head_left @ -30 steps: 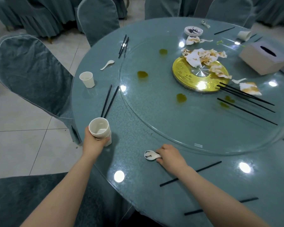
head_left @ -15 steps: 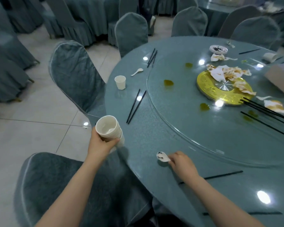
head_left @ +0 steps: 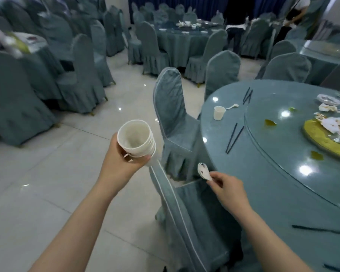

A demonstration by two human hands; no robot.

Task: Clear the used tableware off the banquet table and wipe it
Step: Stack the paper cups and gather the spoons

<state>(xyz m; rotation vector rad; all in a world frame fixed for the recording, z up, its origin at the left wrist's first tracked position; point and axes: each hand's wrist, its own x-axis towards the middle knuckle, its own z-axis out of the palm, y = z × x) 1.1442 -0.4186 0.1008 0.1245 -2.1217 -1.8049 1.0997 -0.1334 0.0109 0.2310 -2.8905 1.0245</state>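
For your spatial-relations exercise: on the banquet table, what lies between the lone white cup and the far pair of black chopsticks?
In the head view, a white spoon lies between the lone white cup and the far chopsticks, on the banquet table, apart from both.

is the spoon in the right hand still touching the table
No, the right hand pinches the white spoon in the air, off the table edge and above a chair.
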